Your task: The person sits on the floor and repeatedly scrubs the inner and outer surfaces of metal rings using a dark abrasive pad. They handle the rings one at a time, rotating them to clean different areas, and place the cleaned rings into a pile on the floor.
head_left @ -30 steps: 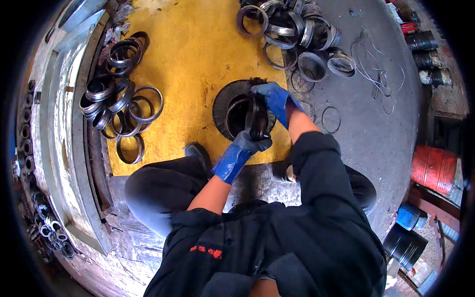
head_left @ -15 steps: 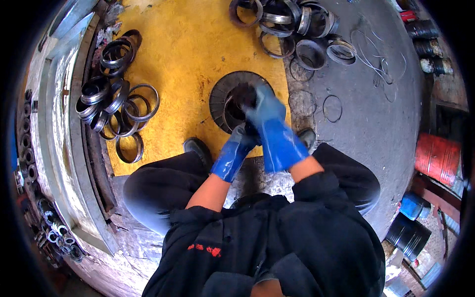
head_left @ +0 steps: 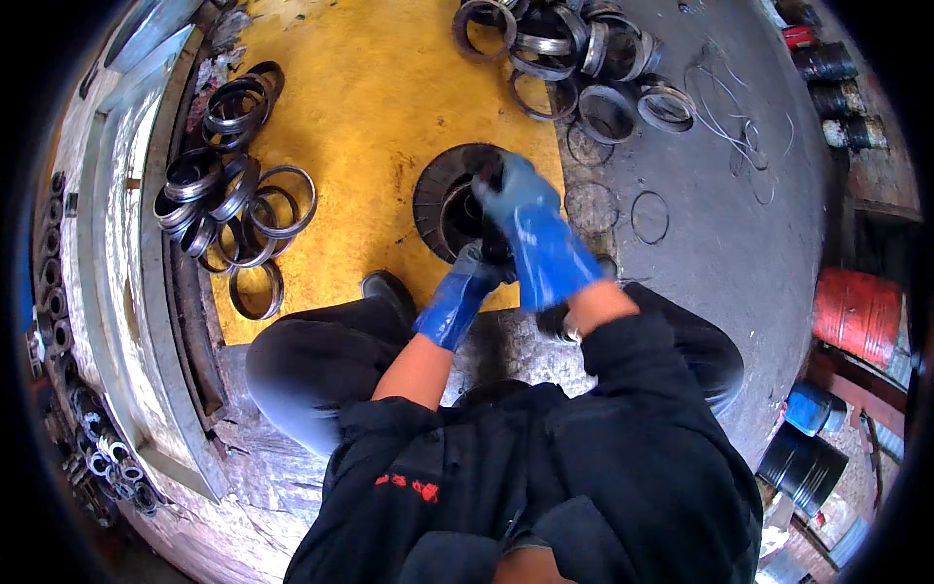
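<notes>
Both of my hands wear blue rubber gloves and work above a round ribbed dark disc (head_left: pixel 428 204) with an open centre, lying on the yellow floor sheet. My left hand (head_left: pixel 477 265) is closed on the near edge of a dark ring (head_left: pixel 498 238), held tilted over the disc's right side. Farther along, my right hand (head_left: pixel 520 190) curls with bent fingers round a dark thing at the ring's far end. Whether that is the ring itself or a cloth or brush is hidden by the glove.
Several loose metal rings (head_left: pixel 233 190) lie piled at the left, beside a long metal channel (head_left: pixel 126 282). Another ring heap (head_left: pixel 584 49) sits at the far right of the yellow sheet (head_left: pixel 341 127). Thin wire (head_left: pixel 744 131) trails on the grey floor; a red drum (head_left: pixel 856 316) stands farther right.
My right hand has shifted slightly and its fingers show less blur. The dark thing at its fingertips has moved a little to the right, uncovering more of the disc's centre.
</notes>
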Demonstrator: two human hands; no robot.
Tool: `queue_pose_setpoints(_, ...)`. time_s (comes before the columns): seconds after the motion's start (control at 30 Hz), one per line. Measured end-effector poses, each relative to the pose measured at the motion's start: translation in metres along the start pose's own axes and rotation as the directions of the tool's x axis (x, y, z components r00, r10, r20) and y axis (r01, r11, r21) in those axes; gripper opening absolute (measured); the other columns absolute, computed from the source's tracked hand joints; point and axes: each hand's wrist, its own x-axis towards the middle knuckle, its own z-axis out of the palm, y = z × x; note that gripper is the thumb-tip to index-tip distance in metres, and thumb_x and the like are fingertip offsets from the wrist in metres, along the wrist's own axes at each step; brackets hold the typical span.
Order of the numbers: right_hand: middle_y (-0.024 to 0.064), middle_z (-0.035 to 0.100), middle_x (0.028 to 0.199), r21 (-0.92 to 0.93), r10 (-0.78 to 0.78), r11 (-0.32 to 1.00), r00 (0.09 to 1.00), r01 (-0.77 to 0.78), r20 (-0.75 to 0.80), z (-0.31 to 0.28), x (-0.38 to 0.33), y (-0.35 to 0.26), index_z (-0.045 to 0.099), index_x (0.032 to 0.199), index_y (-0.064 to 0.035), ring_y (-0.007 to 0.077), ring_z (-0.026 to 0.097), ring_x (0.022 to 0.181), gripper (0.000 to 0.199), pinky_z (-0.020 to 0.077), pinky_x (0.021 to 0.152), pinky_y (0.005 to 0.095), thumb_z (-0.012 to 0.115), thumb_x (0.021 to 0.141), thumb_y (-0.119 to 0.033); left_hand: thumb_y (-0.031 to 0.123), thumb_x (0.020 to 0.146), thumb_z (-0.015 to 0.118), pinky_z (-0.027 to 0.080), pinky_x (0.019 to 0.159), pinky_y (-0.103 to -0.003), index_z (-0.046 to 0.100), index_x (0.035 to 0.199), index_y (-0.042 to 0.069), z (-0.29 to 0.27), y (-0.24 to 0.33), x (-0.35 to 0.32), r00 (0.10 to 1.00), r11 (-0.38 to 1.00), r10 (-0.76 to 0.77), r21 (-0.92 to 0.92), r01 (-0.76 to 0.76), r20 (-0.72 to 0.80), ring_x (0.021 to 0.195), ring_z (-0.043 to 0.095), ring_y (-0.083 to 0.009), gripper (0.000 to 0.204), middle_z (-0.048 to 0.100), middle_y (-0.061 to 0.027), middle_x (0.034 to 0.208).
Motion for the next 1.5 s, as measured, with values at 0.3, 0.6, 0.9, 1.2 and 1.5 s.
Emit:
queue_pose_setpoints(0.3, 0.0174, 0.056, 0.131, 0.067, -0.319, 0.940, 0.933, 0.333, -0.168, 0.011, -0.055, 0.027, 0.053, 0.132, -0.0148, 0.0362, 0.061, 0.109, 0.076, 0.0519, 0.089, 0.0422, 0.083, 0.063, -0.024, 0.016, 0.095, 0.055, 0.045, 0.099, -0.035, 0.056, 0.127, 0.007, 0.001, -0.001, 0.002, 0.999, 0.990, 0.036, -0.138, -0.030, 0.039, 0.111, 0.057, -0.0224, 0.033, 0.059, -0.0082, 0.124)
queue_pose_setpoints(0.6, 0.0132, 0.071, 0.093, 0.423, -0.049, 0.888, 0.877, -0.182, 0.479, 0.005, 0.076, 0.049, 0.073, 0.099, -0.0048, 0.0217, 0.065, 0.089, 0.031, 0.0513, 0.078, 0.0375, 0.072, 0.073, -0.020, 0.011, 0.072, 0.083, 0.052, 0.078, -0.029, 0.071, 0.093, 0.008, 0.019, 0.020, -0.020, 1.000, 0.951, 0.009, 0.310, -0.001, -0.026, 0.082, 0.063, -0.0110, 0.025, 0.070, -0.0002, 0.087)
queue_pose_setpoints(0.9, 0.0126, 0.069, 0.104, 0.518, 0.047, 0.853, 0.998, -0.063, 0.045, -0.002, -0.005, 0.000, 0.061, 0.121, -0.0069, 0.0286, 0.065, 0.090, 0.053, 0.0508, 0.085, 0.0362, 0.077, 0.072, -0.022, 0.010, 0.079, 0.075, 0.053, 0.081, -0.029, 0.067, 0.107, 0.007, -0.007, 0.022, -0.009, 0.996, 0.999, 0.029, -0.048, -0.025, 0.084, 0.086, 0.063, -0.0152, 0.029, 0.069, -0.0031, 0.096)
queue_pose_setpoints(1.2, 0.0182, 0.060, 0.125, 0.030, -0.421, 0.896, 0.871, 0.443, -0.254, 0.021, -0.065, 0.017, 0.052, 0.134, -0.0128, 0.0381, 0.065, 0.096, 0.072, 0.0528, 0.084, 0.0425, 0.078, 0.068, -0.028, 0.014, 0.081, 0.075, 0.051, 0.090, -0.031, 0.065, 0.115, 0.006, -0.029, -0.021, 0.003, 0.977, 0.958, 0.195, 0.198, -0.209, 0.087, 0.099, 0.062, -0.0189, 0.036, 0.068, -0.0060, 0.109)
queue_pose_setpoints(1.5, 0.0161, 0.070, 0.098, 0.033, -0.202, 0.976, 0.841, 0.215, 0.502, 0.013, 0.084, 0.054, 0.072, 0.101, -0.0095, 0.0252, 0.067, 0.087, 0.028, 0.0502, 0.078, 0.0341, 0.063, 0.079, -0.023, 0.011, 0.070, 0.084, 0.051, 0.070, -0.029, 0.071, 0.090, 0.009, 0.007, 0.016, -0.021, 0.995, 0.919, 0.057, 0.393, -0.020, -0.084, 0.075, 0.062, -0.0128, 0.025, 0.068, 0.0006, 0.084)
